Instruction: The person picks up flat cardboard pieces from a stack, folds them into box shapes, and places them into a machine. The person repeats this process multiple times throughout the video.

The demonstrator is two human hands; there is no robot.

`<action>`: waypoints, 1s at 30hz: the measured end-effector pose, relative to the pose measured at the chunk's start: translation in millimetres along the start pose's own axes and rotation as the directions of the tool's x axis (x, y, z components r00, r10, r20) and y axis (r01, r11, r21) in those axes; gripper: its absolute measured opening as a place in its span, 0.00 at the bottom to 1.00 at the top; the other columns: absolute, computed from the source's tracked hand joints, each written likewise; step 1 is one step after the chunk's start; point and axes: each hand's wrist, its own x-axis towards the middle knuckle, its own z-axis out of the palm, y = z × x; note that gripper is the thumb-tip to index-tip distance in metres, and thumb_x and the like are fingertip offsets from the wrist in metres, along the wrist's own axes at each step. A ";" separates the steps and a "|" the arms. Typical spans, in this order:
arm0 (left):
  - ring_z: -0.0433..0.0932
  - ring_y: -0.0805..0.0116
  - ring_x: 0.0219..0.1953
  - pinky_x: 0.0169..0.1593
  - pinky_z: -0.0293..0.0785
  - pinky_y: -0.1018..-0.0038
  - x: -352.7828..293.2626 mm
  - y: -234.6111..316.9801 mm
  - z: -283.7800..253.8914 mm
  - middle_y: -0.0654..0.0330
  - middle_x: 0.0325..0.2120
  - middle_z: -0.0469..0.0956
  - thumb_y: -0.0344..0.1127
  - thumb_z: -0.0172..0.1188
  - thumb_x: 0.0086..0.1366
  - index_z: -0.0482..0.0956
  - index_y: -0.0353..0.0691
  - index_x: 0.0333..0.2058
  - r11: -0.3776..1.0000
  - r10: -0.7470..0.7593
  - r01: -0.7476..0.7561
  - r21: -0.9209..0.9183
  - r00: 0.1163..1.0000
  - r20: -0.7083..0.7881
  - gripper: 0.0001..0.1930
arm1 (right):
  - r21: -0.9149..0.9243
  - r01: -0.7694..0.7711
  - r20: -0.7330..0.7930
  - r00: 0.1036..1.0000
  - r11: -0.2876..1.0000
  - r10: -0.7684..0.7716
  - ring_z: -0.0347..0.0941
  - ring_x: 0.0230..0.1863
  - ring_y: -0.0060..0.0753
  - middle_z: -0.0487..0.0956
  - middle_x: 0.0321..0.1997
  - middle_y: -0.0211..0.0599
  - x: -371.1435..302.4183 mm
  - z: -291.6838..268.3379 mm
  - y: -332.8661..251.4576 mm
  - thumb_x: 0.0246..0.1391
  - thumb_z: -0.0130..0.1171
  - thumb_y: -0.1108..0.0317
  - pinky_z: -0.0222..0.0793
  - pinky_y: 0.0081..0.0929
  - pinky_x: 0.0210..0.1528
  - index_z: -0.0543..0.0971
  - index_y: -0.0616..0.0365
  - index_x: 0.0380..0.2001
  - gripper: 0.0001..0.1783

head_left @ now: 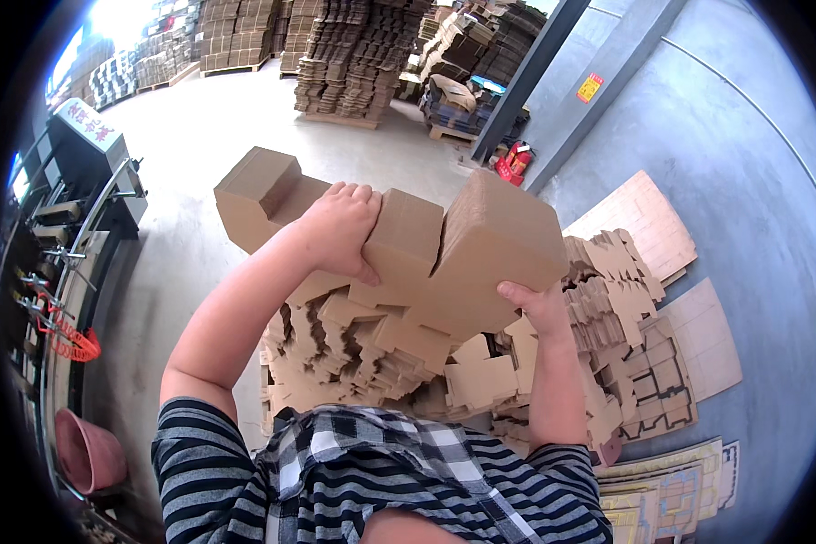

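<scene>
A thick, aligned stack of brown die-cut cardboard blanks (503, 240) is held up in front of me, with notches along its upper edge. My left hand (340, 227) is closed over the stack in a notch left of its middle, thumb on the near face. At the right end my right hand (537, 306) grips it, thumb on the near face and the other fingers mostly hidden behind. Just below lies a pile of similar cardboard blanks (335, 363), loosely layered with jagged edges. Whether the held stack touches this pile, I cannot tell.
More cut blanks (598, 313) lean at the right, near flat cutting boards (689, 340) against the wall. A black machine (91, 181) and a reddish bucket (91, 451) stand at the left. Beyond are palletized cardboard stacks (349, 63), a grey post (530, 82) and red extinguishers (515, 163).
</scene>
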 end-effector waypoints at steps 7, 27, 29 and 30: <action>0.68 0.50 0.50 0.58 0.61 0.63 1.7 -2.9 -0.1 0.48 0.42 0.70 0.53 0.75 0.30 0.65 0.27 0.49 0.998 0.063 -0.063 -0.023 0.998 -0.023 0.49 | 0.041 0.082 -0.080 0.994 0.996 -0.079 0.73 0.43 0.27 0.77 0.42 0.34 -1.0 4.0 6.9 0.36 0.71 0.73 0.71 0.28 0.45 0.73 0.63 0.46 0.29; 0.69 0.53 0.52 0.58 0.58 0.63 -0.3 -15.3 -15.6 0.49 0.45 0.73 0.54 0.73 0.31 0.66 0.32 0.52 0.993 0.070 -0.068 -0.099 0.997 0.021 0.50 | 0.002 0.150 -0.133 0.980 0.989 -0.149 0.72 0.46 0.30 0.75 0.44 0.32 -2.4 5.6 18.0 0.36 0.70 0.63 0.69 0.31 0.49 0.71 0.61 0.49 0.34; 0.69 0.52 0.51 0.58 0.59 0.63 -0.1 -11.5 -19.7 0.49 0.45 0.73 0.53 0.73 0.31 0.67 0.31 0.51 0.991 0.056 -0.053 -0.121 0.998 0.023 0.48 | -0.001 0.180 -0.139 0.974 0.984 -0.178 0.72 0.46 0.31 0.75 0.44 0.33 0.4 3.8 13.3 0.36 0.70 0.62 0.68 0.32 0.49 0.71 0.61 0.50 0.35; 0.69 0.52 0.51 0.58 0.59 0.63 -0.2 -9.6 -22.5 0.49 0.44 0.73 0.52 0.73 0.31 0.67 0.31 0.50 0.990 0.049 -0.045 -0.133 0.999 0.024 0.48 | -0.004 0.202 -0.123 0.972 0.979 -0.201 0.72 0.46 0.31 0.75 0.44 0.33 4.6 -1.8 11.3 0.35 0.70 0.62 0.68 0.32 0.49 0.71 0.61 0.50 0.35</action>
